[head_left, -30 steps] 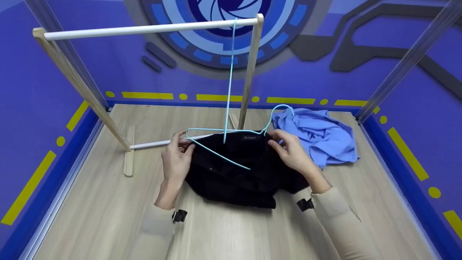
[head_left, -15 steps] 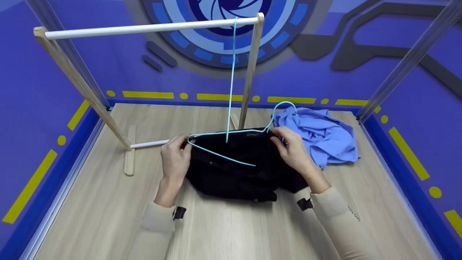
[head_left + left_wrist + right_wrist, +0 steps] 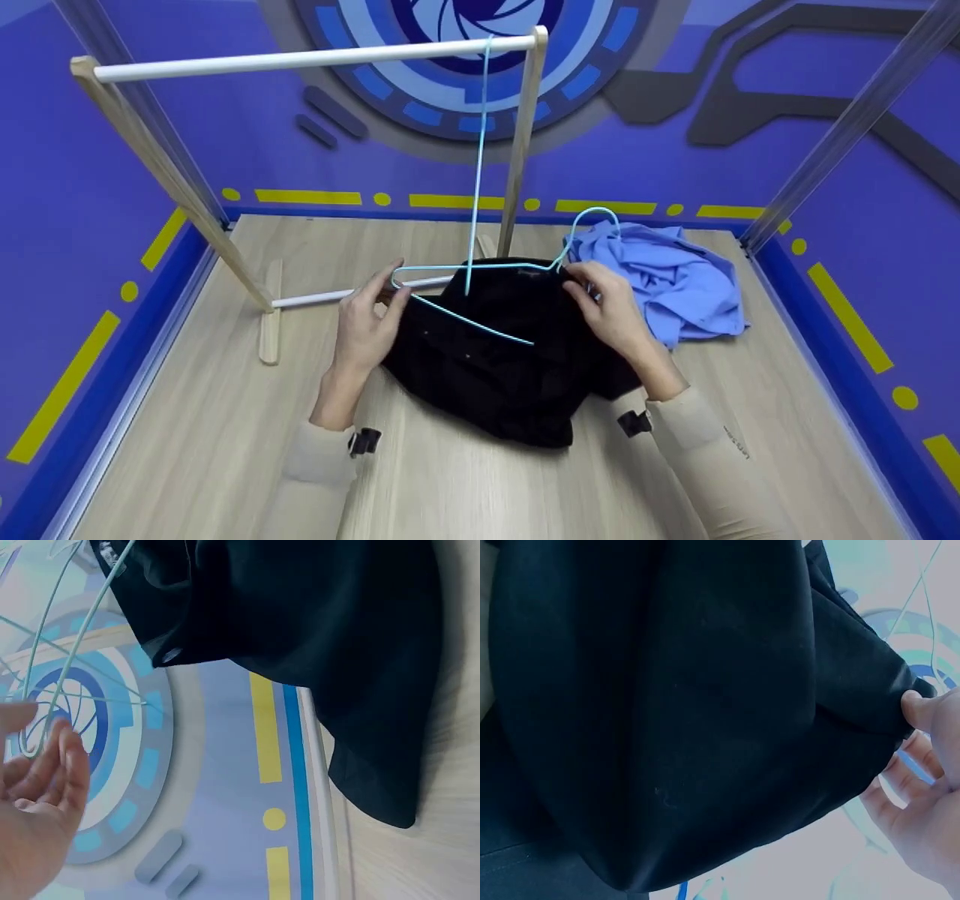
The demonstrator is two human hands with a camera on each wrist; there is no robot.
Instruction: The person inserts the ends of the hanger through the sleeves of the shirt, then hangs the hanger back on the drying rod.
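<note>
A bunched black garment (image 3: 487, 382) with a pale label and a button hangs in folds between my hands. One side of a light-blue wire hanger (image 3: 472, 322) lies in front of the garment; its other side is hidden by the cloth. My left hand (image 3: 367, 322) holds the hanger's bare left corner between thumb and fingers, apart from the cloth in the left wrist view. At the hanger's neck, my right hand (image 3: 611, 307) pinches the garment's upper edge, thumb in front, as the right wrist view shows. The hanger's hook points up, overlapping a blue cloth behind.
Behind the garment stands a rack with wooden legs and a white top rail (image 3: 315, 60). A second wire hanger (image 3: 480, 165) hangs near the rail's right end. The crumpled blue cloth (image 3: 682, 292) lies on the wood-grain table (image 3: 187, 435) at the right, near the patterned walls.
My left hand has let the garment's left edge slip down and now holds the hanger corner instead. The cloth sags lower. My right hand stays almost in place.
</note>
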